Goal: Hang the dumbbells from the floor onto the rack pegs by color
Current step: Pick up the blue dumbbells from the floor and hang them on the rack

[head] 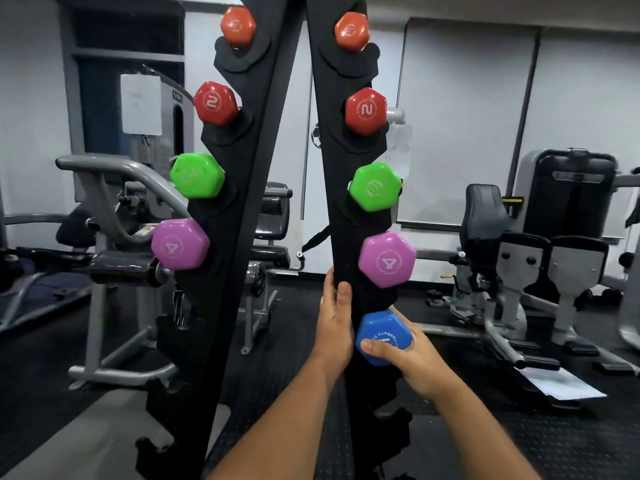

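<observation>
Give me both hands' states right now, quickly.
Left hand: fingers and thumb wrapped round the rack upright.
Right hand: closed on the blue dumbbell.

A blue dumbbell (382,336) sits at the black rack's (341,209) right upright, just below the purple pair (387,259). Above hang green (375,187), red (365,110) and orange (351,31) pairs, one per side.

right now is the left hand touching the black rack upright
Touching: the head view shows the left hand gripping the black rack upright, thumb across its front.
</observation>
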The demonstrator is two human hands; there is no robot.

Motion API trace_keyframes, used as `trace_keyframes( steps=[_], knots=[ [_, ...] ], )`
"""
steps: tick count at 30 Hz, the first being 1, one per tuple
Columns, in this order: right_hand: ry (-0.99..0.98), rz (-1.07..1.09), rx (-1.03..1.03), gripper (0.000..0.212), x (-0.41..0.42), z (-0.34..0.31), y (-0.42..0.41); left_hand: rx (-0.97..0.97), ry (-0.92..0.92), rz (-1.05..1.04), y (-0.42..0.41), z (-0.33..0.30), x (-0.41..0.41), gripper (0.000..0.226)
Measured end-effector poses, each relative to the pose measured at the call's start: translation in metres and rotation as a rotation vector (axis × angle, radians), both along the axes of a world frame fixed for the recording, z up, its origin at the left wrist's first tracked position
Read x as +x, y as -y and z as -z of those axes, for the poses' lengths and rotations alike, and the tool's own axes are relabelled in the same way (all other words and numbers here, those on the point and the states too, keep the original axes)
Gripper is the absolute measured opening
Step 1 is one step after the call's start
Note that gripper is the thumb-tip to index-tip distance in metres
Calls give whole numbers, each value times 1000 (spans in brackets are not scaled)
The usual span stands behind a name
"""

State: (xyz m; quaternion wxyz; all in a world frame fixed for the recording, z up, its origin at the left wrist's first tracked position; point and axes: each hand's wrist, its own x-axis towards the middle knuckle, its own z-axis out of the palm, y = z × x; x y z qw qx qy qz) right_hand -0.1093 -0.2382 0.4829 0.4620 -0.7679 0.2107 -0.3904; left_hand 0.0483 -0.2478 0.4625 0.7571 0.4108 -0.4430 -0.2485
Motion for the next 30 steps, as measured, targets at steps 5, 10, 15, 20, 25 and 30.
trace_keyframes(
  steps=[5, 10, 15, 20, 25, 30],
  knots=[
    [-228, 116, -191, 42, -9, -21, 0, -10, -1, 24, 4, 1, 1, 75],
    [-312, 241, -249, 51, -1, -28, -4, 19, 16, 8, 8, 3, 4, 75],
    [61, 156, -138, 33, 8, -4, -5, 9, 35, 2, 9, 5, 4, 77],
    [383, 95, 51, 32, 21, 14, -6, -25, 24, 1, 9, 6, 3, 87],
    [397, 110, 111, 33, 23, 17, -7, -34, 30, 21, 7, 7, 5, 87],
    [57, 116, 10, 26, 1, -3, -10, -65, 11, 25, 1, 3, -1, 98]
  ],
)
